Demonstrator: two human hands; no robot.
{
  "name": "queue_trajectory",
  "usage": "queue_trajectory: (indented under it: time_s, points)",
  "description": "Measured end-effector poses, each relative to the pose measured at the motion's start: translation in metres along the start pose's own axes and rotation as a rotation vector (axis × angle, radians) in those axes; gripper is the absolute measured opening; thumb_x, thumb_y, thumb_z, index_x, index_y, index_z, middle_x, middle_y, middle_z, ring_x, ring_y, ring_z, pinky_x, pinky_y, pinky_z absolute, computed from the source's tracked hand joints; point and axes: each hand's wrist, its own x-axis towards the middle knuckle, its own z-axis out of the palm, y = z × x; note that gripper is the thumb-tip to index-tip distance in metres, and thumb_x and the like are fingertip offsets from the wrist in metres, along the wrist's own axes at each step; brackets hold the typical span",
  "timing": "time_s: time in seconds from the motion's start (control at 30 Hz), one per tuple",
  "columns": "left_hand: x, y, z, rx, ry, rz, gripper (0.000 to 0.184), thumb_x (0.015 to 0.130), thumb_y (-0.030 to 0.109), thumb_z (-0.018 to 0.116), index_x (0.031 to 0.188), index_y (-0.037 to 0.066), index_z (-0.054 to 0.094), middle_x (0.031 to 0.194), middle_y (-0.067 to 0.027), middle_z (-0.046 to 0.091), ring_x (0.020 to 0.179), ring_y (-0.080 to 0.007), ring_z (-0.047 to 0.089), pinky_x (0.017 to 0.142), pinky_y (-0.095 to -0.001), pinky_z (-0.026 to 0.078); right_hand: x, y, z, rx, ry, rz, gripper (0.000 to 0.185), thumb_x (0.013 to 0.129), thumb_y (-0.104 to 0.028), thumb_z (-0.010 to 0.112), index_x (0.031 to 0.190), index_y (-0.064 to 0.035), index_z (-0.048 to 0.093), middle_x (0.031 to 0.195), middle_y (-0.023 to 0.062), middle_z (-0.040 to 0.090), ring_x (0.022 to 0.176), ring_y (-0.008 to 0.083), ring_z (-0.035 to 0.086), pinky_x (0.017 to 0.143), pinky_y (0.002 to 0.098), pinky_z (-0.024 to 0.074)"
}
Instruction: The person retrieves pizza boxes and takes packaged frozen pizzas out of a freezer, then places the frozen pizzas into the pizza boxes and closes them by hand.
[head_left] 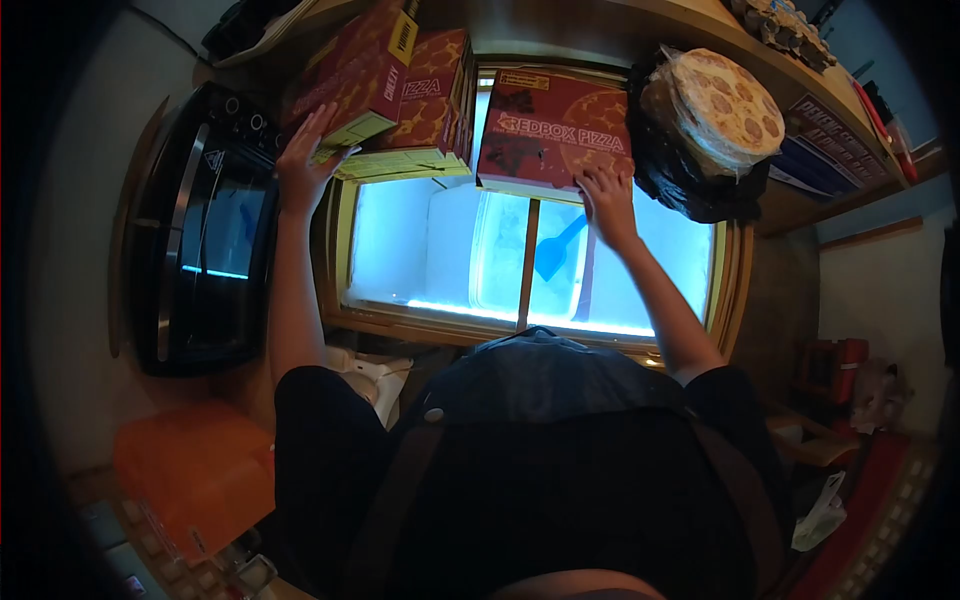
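My left hand (303,165) grips the lower left end of a tilted red pizza box (355,85), thumb under its yellow edge and fingers along its side. That box leans against a stack of similar pizza boxes (430,125). My right hand (609,205) holds the near right corner of another pizza box (550,125), marked "REDBOX PIZZA", fingers bent over its edge. This box lies flat over the far part of a lit glass-topped case (400,235). To its right, plastic-wrapped pizzas (725,105) sit on a black plastic bag (690,190).
A blue scoop (560,248) shows beneath the glass. On the left stands a black oven (210,230), with an orange container (200,475) nearer me. Egg cartons (785,30) rest on a shelf at upper right. A red case (835,370) is at right.
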Motion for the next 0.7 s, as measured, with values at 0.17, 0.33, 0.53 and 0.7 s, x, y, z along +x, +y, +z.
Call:
queue_trajectory:
  time_s: [0.17, 0.33, 0.53, 0.7]
  points:
    - [0.032, 0.103, -0.019, -0.402, 0.149, -0.021, 0.062, 0.07, 0.021, 0.075, 0.125, 0.004, 0.05, 0.121, -0.016, 0.055, 0.107, -0.0252, 0.057, 0.09, -0.0383, 0.047, -0.006, -0.007, 0.001, -0.042, 0.12, 0.039, 0.042, 0.072, -0.001, 0.063, 0.112, -0.0102, 0.056, 0.116, 0.0092, 0.053, 0.115, 0.0305, 0.046, 0.098, 0.0518, 0.0298]
    - [0.037, 0.197, 0.022, -0.486, 0.154, 0.326, 0.063, 0.065, 0.023, 0.076, 0.121, 0.004, 0.054, 0.128, -0.017, 0.049, 0.119, -0.0321, 0.047, 0.1, -0.0429, 0.037, -0.015, 0.006, -0.008, 0.244, 0.261, 0.127, 0.036, 0.073, -0.002, 0.063, 0.108, -0.0072, 0.057, 0.111, 0.012, 0.056, 0.11, 0.0309, 0.05, 0.095, 0.0457, 0.0354]
    - [-0.01, 0.228, 0.143, -0.093, -0.168, 0.192, 0.069, 0.065, 0.028, 0.077, 0.128, 0.025, 0.049, 0.125, -0.0112, 0.051, 0.118, -0.0336, 0.046, 0.097, -0.0474, 0.037, -0.054, 0.033, -0.026, 0.476, 0.436, 0.454, 0.021, 0.076, -0.002, 0.056, 0.096, -0.0006, 0.06, 0.095, 0.0158, 0.06, 0.089, 0.0316, 0.058, 0.08, 0.0361, 0.045]
    - [-0.023, 0.224, 0.181, -0.182, -0.327, 0.168, 0.068, 0.066, 0.032, 0.075, 0.127, 0.021, 0.048, 0.13, -0.0103, 0.046, 0.125, -0.0329, 0.038, 0.103, -0.0521, 0.027, -0.057, 0.017, -0.054, 0.364, 0.479, 0.355, 0.022, 0.074, 0.003, 0.057, 0.095, -0.002, 0.061, 0.095, 0.0141, 0.059, 0.094, 0.0301, 0.056, 0.082, 0.0372, 0.0452]
